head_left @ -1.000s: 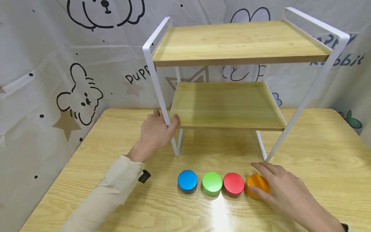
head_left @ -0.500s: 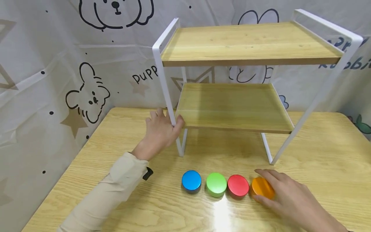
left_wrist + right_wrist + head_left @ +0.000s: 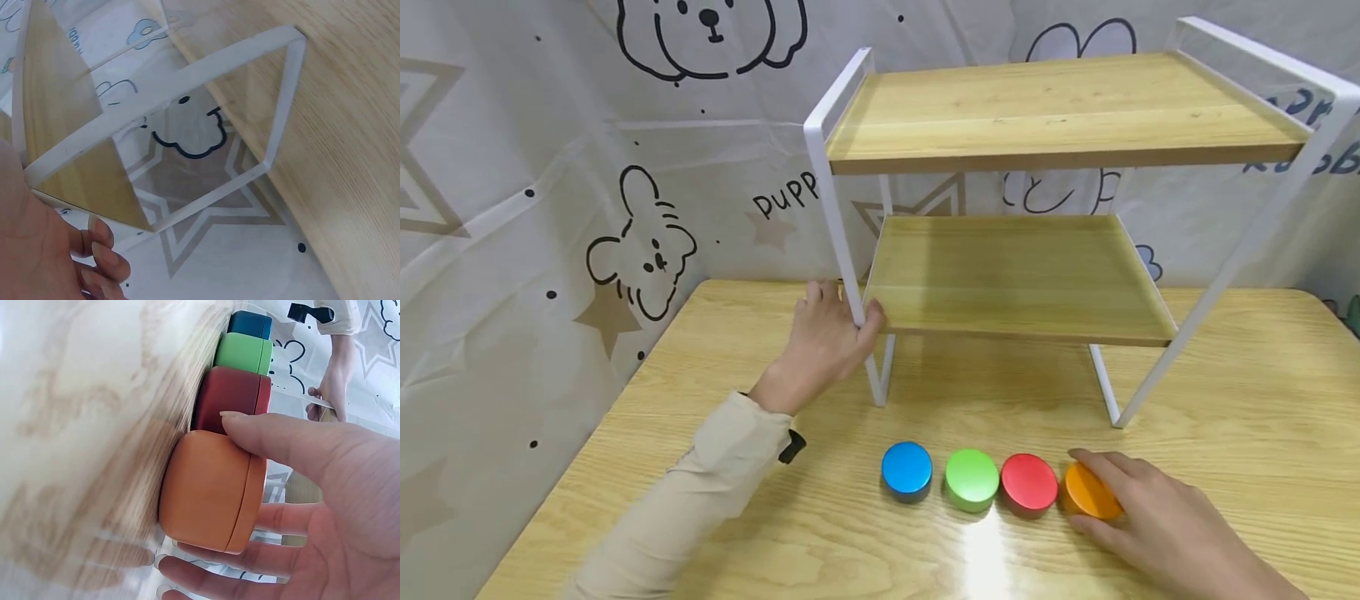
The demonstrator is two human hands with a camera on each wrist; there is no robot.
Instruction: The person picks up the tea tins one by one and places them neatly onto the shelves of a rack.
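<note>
A two-tier rack [image 3: 1060,108] with wooden shelves and a white frame stands on the table. My left hand [image 3: 823,342] grips its left front post at the lower shelf, thumb in front; in the left wrist view several curled fingertips [image 3: 109,259] show beside the shelf edge. In front of the rack, a row of small round lidded tins runs left to right: blue [image 3: 907,472], green [image 3: 972,480], red [image 3: 1028,485] and orange [image 3: 1088,492]. My right hand [image 3: 1165,517] holds the orange tin at the row's right end, thumb on the near side and fingers round the far side.
The wooden table [image 3: 820,533] extends around the rack on both sides. Behind it hangs a pale cloth [image 3: 512,275] printed with cartoon animals and stars. The red and orange tins sit close together, and the rack's right front foot [image 3: 1120,419] stands just behind them.
My right hand has come down and in closer round the orange tin. The whole head view has shifted, so everything appears further right. My left hand stays on the rack post.
</note>
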